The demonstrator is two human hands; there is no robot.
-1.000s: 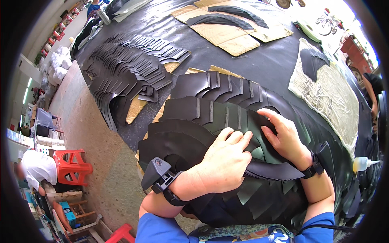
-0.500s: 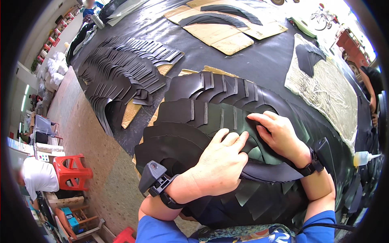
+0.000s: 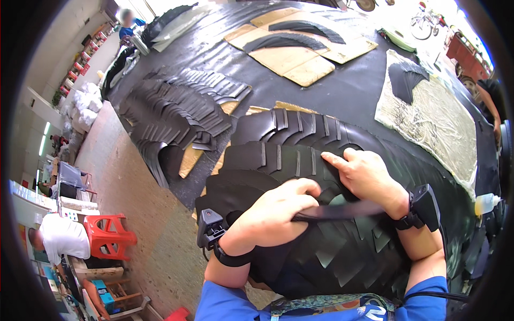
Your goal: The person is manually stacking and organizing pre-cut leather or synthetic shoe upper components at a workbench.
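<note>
Overlapping black curved pieces lie fanned in rows on a black-covered table in front of me. My left hand is closed around one thin black curved piece, which runs to the right under my right wrist. My right hand rests flat on the fanned row, its forefinger pointing left and pressing on a piece. Both wrists carry black strapped devices.
More black pieces are fanned at the table's left edge. Brown cardboard sheets with black pieces lie at the back, a pale mat at the right. A red stool and a person in white are at lower left.
My left hand has slid down and closed on a thin black piece. My right hand has shifted slightly left on the row, forefinger stretched out.
</note>
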